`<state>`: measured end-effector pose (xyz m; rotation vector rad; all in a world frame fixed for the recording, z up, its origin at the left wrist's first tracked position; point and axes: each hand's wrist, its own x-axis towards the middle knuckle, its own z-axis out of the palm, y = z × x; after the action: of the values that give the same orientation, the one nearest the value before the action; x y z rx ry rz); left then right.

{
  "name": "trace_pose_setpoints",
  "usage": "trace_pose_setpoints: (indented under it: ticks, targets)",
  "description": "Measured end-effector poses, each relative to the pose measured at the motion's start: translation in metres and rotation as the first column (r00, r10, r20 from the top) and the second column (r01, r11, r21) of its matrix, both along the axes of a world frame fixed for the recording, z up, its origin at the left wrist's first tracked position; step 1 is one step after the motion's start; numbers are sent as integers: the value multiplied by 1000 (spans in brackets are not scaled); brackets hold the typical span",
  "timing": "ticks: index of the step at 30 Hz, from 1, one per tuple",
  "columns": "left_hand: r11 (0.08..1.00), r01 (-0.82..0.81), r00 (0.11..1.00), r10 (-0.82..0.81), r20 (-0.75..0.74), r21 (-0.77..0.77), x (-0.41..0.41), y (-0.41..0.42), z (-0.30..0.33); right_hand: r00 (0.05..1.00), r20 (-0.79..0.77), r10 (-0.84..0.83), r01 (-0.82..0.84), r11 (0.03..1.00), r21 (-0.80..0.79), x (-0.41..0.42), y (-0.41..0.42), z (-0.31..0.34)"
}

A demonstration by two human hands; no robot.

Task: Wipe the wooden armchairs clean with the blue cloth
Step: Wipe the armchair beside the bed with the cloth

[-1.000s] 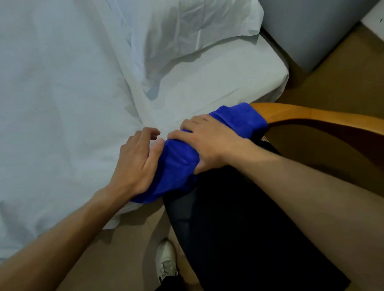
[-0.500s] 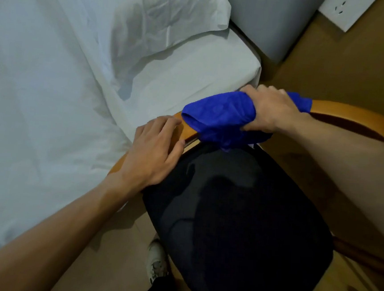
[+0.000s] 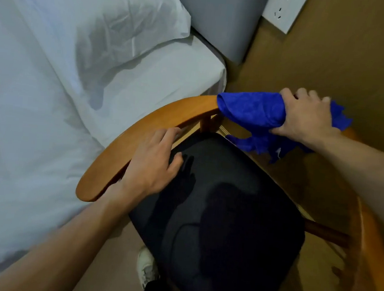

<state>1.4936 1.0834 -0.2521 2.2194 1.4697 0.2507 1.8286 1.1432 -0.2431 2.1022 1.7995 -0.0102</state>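
Right hand (image 3: 305, 118) slid blue cloth (image 3: 252, 109) along armchair (image 3: 165, 117), hiding rail

The armchair (image 3: 156, 116) stands just right of the bed (image 3: 36, 131), a pillow (image 3: 92, 20) on the bed. The cloth (image 3: 252, 111) lies over its curved rail, behind the seat (image 3: 227, 206). A socket (image 3: 283, 9) is on the wall behind.

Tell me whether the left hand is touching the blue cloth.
Apart. The head view shows the left hand resting on the chair's wooden rail, with bare rail between it and the blue cloth held by the right hand.
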Motion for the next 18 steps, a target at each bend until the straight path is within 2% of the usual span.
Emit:
trace_pose_setpoints:
  ticks: [4,7,10,12,14,16,18]
  targets:
    - [997,31,999,-30,11,-73,10,-22,-2,987,-104,-122,127,991,50,17,-24,10]
    - [996,24,999,-21,36,-86,6,-30,-4,936,-242,-255,290,950,120,37,-55,8]
    - [997,6,999,-3,38,-80,3,-32,-5,799,-419,-430,527,838,144,55,-103,-2]
    - [997,2,999,2,48,-72,5,-33,-5,681,-490,-545,660,746,87,64,-147,-14]
    - [997,7,999,-3,54,-75,11,-37,-6,604,-446,-660,735,678,-8,69,-197,-28]
    - [996,30,998,-25,53,-86,20,-44,-10,595,-363,-717,756,652,-47,66,-239,-37]
    - [992,74,997,-70,44,-104,31,-52,-16,578,-349,-737,776,629,-42,63,-265,-37]
